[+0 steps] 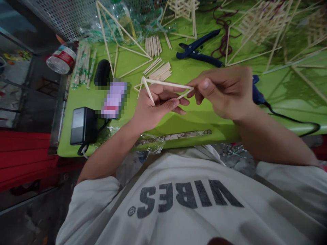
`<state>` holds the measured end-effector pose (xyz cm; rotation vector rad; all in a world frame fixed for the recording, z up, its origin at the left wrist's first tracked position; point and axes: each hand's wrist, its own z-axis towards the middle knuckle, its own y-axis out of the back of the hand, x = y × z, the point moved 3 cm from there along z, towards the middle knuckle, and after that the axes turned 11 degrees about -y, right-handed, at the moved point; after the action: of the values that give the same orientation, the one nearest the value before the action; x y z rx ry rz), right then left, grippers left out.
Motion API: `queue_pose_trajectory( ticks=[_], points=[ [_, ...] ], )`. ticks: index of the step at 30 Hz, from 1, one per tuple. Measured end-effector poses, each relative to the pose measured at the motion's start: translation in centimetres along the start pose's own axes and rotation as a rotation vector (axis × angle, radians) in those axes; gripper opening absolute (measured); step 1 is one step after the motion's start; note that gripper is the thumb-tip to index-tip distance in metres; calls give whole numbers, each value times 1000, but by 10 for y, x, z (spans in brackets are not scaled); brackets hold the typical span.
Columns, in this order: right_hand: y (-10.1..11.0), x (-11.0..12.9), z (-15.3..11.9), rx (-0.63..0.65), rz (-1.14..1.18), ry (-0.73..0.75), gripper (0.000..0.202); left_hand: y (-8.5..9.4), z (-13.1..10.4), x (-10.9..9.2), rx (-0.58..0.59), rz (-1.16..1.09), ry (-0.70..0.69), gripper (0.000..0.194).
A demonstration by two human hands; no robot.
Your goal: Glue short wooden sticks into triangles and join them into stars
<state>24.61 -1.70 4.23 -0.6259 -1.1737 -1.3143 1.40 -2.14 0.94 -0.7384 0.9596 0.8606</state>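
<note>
A small frame of joined wooden sticks (167, 82) is held up above the green table, in front of my body. My left hand (155, 107) grips it from the left, thumb and fingers closed around its sticks. At the frame's right corner, my right hand (224, 92) pinches with thumb and forefinger, its other fingers curled. Just beyond the left hand lie a fanned bundle of loose sticks (159, 72) and a second bunch of short sticks (153, 46). A blue-handled cutter (199, 51) rests behind the right hand.
The green table (204, 122) carries a phone (114, 99), a black power bank (84, 126) and a plastic bottle (62, 58) on the left. A large stick frame (124, 29) stands behind. Right of my hand is a blue corded tool (258, 90); more stick structures (268, 23) fill the back right.
</note>
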Motion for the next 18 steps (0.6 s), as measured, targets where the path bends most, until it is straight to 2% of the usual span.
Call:
queue_pose_trajectory(
  ticks=[3,5,8,12,16,18],
  points=[
    [12,3,4,-43,-105,56,37,-2,-3,0,45,-29,18,44],
    [16,13,6,-39,-182,131,33,-5,-5,2,104,-44,44,42],
    [10,35,9,122,-277,211,32,-9,-7,2,229,13,47,41],
    [-3,52,14,300,-289,164,34,-11,-7,-3,346,157,10,34],
    [-10,48,18,367,-149,124,27,-12,-8,-5,383,201,45,25],
    [-11,43,18,359,-102,87,20,-13,-8,-5,391,206,59,21]
  ],
)
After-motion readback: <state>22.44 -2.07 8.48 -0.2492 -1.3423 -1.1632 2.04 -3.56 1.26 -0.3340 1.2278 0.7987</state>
